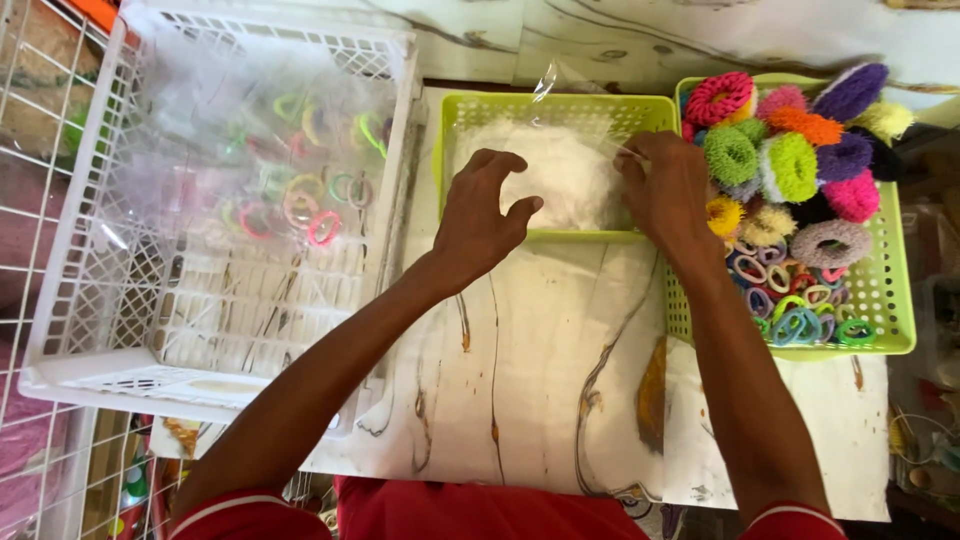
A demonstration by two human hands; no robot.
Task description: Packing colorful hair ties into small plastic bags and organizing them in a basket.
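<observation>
Left hand (483, 215) hovers spread; right hand (665, 190) pinches clear bag (560, 150).

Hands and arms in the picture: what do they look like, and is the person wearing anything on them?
Both arms are bare from the short sleeves down. The left hand and right hand wear no gloves, rings or watch that I can see. The sleeves are red with a thin white stripe near the hem.

Baskets (560, 105) flanking bare marbled tabletop (540, 370)
</observation>
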